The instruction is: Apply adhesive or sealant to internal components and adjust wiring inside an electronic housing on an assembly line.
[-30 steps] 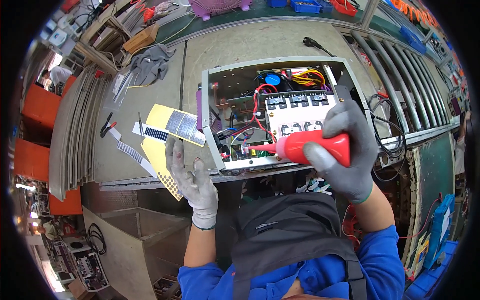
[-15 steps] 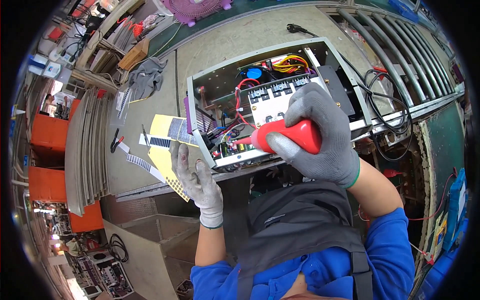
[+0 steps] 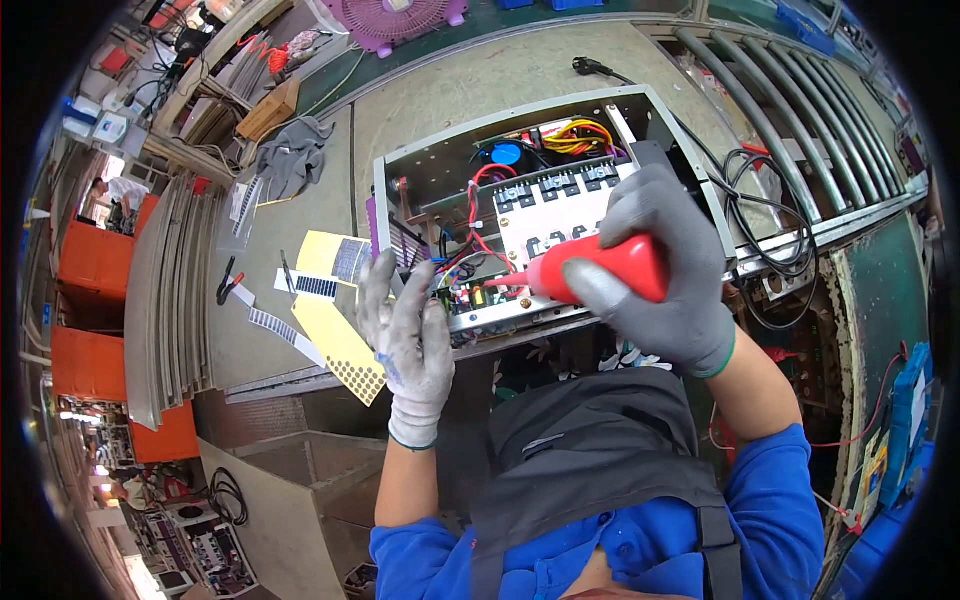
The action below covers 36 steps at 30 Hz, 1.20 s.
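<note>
My gloved right hand [image 3: 670,270] is wrapped round a red squeeze bottle [image 3: 620,272], held sideways with its thin nozzle pointing left into an open metal case [image 3: 540,125]. The nozzle tip is by the small parts on a circuit board [image 3: 480,296] at the case's near left corner. Inside the case are a white panel [image 3: 550,215] with black components, red and yellow wires [image 3: 580,132] and a round blue part [image 3: 506,154]. My gloved left hand [image 3: 408,325] is beside that corner, fingers stretched up and apart, holding nothing; whether its fingertips touch the case is unclear.
Yellow sticker sheets [image 3: 330,340], a black-and-red tool [image 3: 229,282] and a grey cloth [image 3: 293,157] lie left of the case. A black cable [image 3: 745,200] coils at its right, beside metal rollers [image 3: 800,120]. A purple fan [image 3: 395,20] stands at the back.
My left hand has moved right and up, closer to the case's near left corner. The bottle in my right hand has shifted slightly right, its nozzle still over the board.
</note>
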Each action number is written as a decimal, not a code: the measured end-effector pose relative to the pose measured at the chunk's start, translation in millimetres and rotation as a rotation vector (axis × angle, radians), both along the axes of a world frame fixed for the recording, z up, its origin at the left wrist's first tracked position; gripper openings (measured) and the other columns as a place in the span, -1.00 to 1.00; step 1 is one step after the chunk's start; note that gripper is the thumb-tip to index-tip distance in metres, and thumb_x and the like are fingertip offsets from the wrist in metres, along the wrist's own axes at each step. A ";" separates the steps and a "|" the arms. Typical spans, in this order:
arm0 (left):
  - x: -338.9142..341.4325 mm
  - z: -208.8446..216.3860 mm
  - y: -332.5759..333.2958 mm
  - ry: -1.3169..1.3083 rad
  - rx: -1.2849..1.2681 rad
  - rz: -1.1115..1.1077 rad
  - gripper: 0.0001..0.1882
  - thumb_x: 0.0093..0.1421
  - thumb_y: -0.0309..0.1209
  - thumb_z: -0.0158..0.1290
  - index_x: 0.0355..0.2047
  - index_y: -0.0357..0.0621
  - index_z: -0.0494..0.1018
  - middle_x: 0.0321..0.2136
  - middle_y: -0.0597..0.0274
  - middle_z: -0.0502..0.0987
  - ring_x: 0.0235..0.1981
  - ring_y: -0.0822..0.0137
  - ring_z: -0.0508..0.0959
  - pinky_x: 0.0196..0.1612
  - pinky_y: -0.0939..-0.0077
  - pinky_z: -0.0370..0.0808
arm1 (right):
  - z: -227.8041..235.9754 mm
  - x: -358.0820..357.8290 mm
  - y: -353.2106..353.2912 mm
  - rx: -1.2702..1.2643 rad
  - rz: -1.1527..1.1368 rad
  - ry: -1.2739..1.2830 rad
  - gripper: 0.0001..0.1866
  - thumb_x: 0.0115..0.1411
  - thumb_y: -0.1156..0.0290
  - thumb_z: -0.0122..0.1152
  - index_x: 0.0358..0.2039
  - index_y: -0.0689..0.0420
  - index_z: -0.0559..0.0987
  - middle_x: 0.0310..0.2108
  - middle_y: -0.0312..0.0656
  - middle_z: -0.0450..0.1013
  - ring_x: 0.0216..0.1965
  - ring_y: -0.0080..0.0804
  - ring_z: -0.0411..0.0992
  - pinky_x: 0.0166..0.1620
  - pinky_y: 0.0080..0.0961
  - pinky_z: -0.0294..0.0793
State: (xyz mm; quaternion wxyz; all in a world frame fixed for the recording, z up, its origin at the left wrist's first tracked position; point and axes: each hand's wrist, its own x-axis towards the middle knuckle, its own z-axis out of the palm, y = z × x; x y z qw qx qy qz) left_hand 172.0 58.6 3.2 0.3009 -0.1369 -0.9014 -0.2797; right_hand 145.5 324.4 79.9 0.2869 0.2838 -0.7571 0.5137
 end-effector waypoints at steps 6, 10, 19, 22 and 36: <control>-6.5 -7.2 -2.1 -0.056 -0.038 -0.012 -0.63 0.24 -0.45 0.02 0.06 -0.03 0.55 0.23 -0.11 0.35 0.35 -0.19 0.17 0.39 -0.05 -0.01 | 12.5 -0.4 9.9 0.049 0.002 -0.084 -0.73 -0.09 0.51 0.41 -0.44 0.15 0.44 -0.42 -0.20 0.38 -0.41 -0.33 0.38 -0.26 -0.44 0.41; -9.8 -8.8 -2.0 -0.049 -0.025 -0.035 -0.63 0.26 -0.43 0.01 0.08 -0.03 0.53 0.23 -0.12 0.35 0.37 -0.18 0.16 0.39 -0.05 -0.03 | 13.9 -0.8 4.3 0.095 0.027 -0.076 -0.73 -0.09 0.53 0.41 -0.45 0.15 0.43 -0.44 -0.20 0.38 -0.41 -0.36 0.38 -0.29 -0.46 0.41; -6.4 -7.0 -2.9 -0.038 -0.030 -0.031 -0.63 0.25 -0.47 0.03 0.08 -0.03 0.53 0.23 -0.10 0.35 0.37 -0.17 0.16 0.38 -0.07 -0.02 | 18.8 0.9 5.4 0.145 -0.014 0.005 -0.71 -0.10 0.51 0.43 -0.46 0.14 0.43 -0.45 -0.19 0.37 -0.40 -0.32 0.40 -0.29 -0.43 0.41; -7.2 -8.9 -2.6 -0.025 -0.015 -0.040 -0.64 0.25 -0.47 0.03 0.06 -0.04 0.53 0.23 -0.09 0.36 0.36 -0.18 0.16 0.38 -0.08 0.01 | 14.7 1.8 3.6 0.088 -0.010 -0.008 -0.70 -0.10 0.50 0.45 -0.46 0.13 0.43 -0.45 -0.19 0.38 -0.41 -0.31 0.41 -0.30 -0.42 0.42; -5.1 28.5 2.2 -0.145 -0.226 -0.146 -0.32 -0.02 -0.02 0.34 0.10 0.04 0.50 0.25 0.04 0.34 0.36 -0.07 0.19 0.39 -0.22 -0.13 | 13.0 2.2 13.8 0.063 0.037 -0.061 -0.73 -0.03 0.44 0.40 -0.41 0.14 0.44 -0.43 -0.21 0.35 -0.40 -0.37 0.41 -0.30 -0.44 0.42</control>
